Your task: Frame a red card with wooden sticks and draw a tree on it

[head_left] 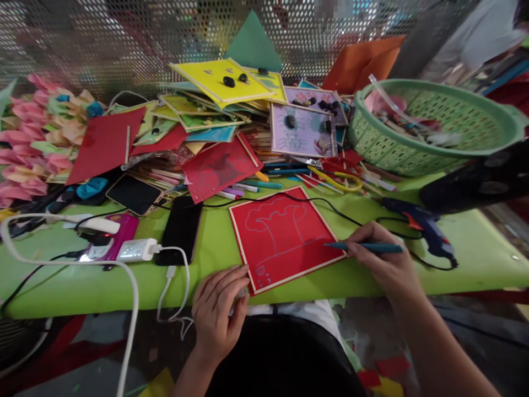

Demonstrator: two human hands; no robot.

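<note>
A red square card [285, 237] with pale wooden strips along its edges lies on the green table. Thin grey-blue lines on it form a tree with a wide crown and a ground line, with small marks in the lower left corner. My right hand [382, 259] is closed around a teal pen [378, 247], whose tip points at the right end of the ground line. At the card's lower left corner rests my left hand [221, 306], fingers extended and touching the edge. Something pale shows beneath its fingers, too unclear to name.
Framed cards with dark stones, such as a yellow card [219, 82], are piled behind. A green basket [438, 149] and a glue gun [425, 226] are at right. Left are a black phone [178, 229], a purple power strip [115, 237] and white cables. A black cord crosses behind the card.
</note>
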